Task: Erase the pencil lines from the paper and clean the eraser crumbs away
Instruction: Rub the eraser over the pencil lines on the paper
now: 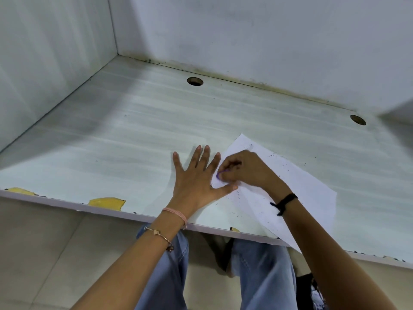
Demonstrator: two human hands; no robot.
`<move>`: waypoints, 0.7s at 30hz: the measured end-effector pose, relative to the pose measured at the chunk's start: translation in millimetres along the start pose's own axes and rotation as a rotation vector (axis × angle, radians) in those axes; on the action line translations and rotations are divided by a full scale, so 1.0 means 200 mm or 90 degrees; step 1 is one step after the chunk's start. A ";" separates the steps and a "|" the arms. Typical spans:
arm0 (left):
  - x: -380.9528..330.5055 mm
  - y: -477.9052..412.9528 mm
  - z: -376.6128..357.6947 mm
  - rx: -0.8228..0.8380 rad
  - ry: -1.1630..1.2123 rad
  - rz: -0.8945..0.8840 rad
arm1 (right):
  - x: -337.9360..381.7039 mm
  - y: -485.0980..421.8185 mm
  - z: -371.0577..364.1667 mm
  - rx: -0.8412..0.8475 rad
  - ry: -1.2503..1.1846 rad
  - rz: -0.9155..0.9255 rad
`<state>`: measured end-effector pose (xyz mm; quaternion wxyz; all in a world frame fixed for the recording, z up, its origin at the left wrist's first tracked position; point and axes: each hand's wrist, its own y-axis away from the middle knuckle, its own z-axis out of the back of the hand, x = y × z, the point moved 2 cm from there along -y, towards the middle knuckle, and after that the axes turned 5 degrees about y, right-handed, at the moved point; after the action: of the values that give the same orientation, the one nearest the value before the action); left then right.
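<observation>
The paper (308, 189) lies skewed on the right of the tabletop (134, 130), its near corner hanging over the near edge. It's thin and light, likely to slide or crumple under a rub. Your right hand (243, 168) is curled tight round the small purple eraser (220, 174), down at the sheet's left edge. Your left hand (194, 177) lies flat, fingers spread and straight, thumb pinning that edge just beside the eraser. Good spot: brace close to the stroke. Dark crumbs (237, 195) speckle sheet and tabletop.

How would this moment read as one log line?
phase: erasing | left hand: flat, steadying paper edge | right hand: pinches purple eraser on paper | crumbs: scattered on paper and desk
</observation>
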<state>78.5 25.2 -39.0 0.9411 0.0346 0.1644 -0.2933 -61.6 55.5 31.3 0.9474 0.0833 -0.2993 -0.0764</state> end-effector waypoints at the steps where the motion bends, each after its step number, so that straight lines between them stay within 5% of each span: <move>1: 0.00 0.00 0.00 0.000 -0.004 -0.001 | 0.00 0.02 0.00 0.035 -0.003 0.003; 6: 0.00 0.01 0.01 0.012 0.021 0.008 | -0.05 -0.08 0.06 -0.163 -0.036 -0.018; 11: 0.00 0.00 0.01 0.012 0.006 0.003 | -0.04 0.01 0.06 0.066 -0.015 0.017; 16: 0.00 0.00 0.00 0.012 0.018 0.007 | -0.06 -0.10 0.09 -0.152 -0.023 -0.021; 21: 0.00 0.00 0.00 0.009 -0.001 0.003 | 0.00 0.01 0.00 0.060 -0.057 0.020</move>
<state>78.6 25.2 -38.5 0.9416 0.0414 0.1618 -0.2925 -62.0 56.6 32.2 0.9292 0.1198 -0.3458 -0.0506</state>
